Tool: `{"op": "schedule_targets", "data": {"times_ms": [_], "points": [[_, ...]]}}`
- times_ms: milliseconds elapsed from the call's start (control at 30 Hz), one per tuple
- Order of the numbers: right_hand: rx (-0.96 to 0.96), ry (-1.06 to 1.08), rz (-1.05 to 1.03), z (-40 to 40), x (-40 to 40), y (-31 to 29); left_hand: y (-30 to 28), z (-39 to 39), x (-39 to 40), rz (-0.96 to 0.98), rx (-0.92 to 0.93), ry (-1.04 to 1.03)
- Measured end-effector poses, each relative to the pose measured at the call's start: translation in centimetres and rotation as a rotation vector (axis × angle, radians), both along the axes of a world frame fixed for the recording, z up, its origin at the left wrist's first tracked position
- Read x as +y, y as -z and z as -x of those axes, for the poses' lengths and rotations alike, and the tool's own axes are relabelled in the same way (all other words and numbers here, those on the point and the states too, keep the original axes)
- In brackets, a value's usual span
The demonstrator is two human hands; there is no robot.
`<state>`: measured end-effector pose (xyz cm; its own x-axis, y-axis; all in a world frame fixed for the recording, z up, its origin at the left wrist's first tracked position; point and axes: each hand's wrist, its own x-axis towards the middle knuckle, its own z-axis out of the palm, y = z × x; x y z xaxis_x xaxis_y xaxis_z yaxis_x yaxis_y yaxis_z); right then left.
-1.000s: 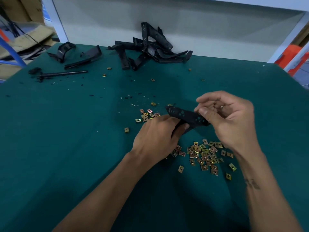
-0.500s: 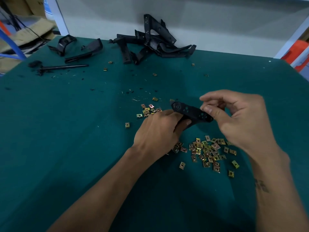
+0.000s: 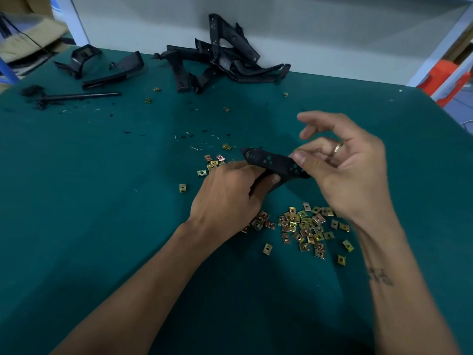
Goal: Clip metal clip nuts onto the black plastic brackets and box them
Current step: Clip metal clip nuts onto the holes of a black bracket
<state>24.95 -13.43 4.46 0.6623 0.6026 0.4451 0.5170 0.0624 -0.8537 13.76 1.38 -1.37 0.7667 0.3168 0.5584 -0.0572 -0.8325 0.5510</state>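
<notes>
Left hand (image 3: 225,198): we find its grip wrapped round the perforated black plastic bracket (image 3: 271,162).
Right hand (image 3: 343,172): thumb and fingers pinch that bracket's end.
Brass-coloured metal clip nuts (image 3: 307,226): loose on the green tabletop (image 3: 89,188).

Worktop (image 3: 76,201) covered in dark green felt. Main heap of brass-coloured clip nuts (image 3: 307,226) at centre right; smaller cluster (image 3: 212,163) just beyond, with single nuts scattered further out. Pile of black plastic brackets (image 3: 220,65) against the rear wall. Two separate black parts (image 3: 102,65) and a black rod (image 3: 79,96) at rear left. Fine black debris strewn around.
</notes>
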Motion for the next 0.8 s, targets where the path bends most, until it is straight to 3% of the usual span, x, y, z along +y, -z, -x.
{"op": "schedule_targets", "data": {"times_ms": [233,800], "points": [[0.246,-0.04,-0.166,0.2,0.7,0.2,0.5,-0.4,0.8,0.094,-0.061,0.016],[0.511,0.006,-0.305,1.2,1.8,0.6,0.8,-0.6,1.4,0.107,-0.117,-0.012]]}}
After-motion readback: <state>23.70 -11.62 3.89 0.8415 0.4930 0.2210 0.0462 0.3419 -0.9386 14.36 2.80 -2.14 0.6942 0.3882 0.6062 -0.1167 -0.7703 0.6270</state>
